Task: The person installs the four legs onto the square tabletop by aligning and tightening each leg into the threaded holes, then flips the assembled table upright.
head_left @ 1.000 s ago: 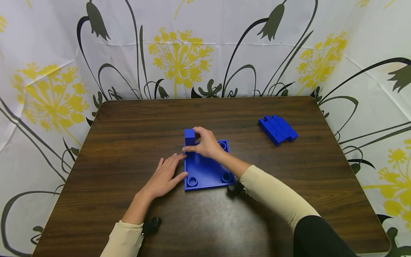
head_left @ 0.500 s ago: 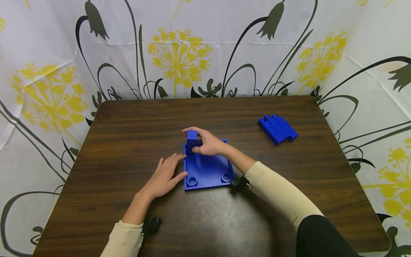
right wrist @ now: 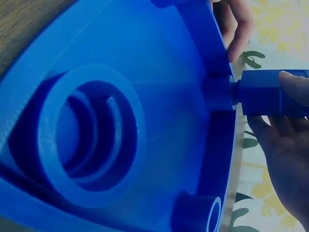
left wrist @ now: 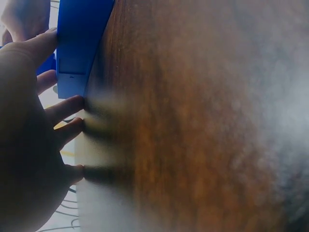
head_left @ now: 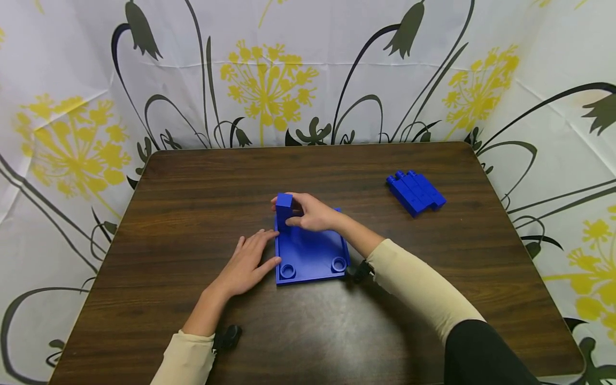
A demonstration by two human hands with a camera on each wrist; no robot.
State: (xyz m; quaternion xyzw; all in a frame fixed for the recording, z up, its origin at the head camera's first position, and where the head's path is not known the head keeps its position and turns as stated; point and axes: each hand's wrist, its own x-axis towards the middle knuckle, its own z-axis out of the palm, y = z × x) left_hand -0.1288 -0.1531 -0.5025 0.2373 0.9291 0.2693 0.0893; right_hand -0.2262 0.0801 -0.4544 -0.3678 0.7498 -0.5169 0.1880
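Note:
A blue square plastic panel [head_left: 313, 251] with a raised rim lies on the table, round sockets in its corners. At its far left corner a blue square leg [head_left: 284, 206] stands roughly upright. My right hand [head_left: 313, 213] grips that leg between thumb and fingers. In the right wrist view, the leg [right wrist: 260, 94] meets the socket [right wrist: 219, 94] by a narrow neck, part of which shows. My left hand [head_left: 247, 264] lies flat with spread, straight fingers. Its thumb and index finger touch the panel's left edge, also visible in the left wrist view [left wrist: 79, 53].
Several more blue legs [head_left: 416, 193] lie side by side at the back right of the brown wooden table [head_left: 207, 187]. A flower-print cloth [head_left: 308, 80] hangs behind the table and along its sides.
My right thumb has shifted from the leg's left side to its right, and the grip has changed. The leg's top has swung slightly right and back left. My left hand has stayed still.

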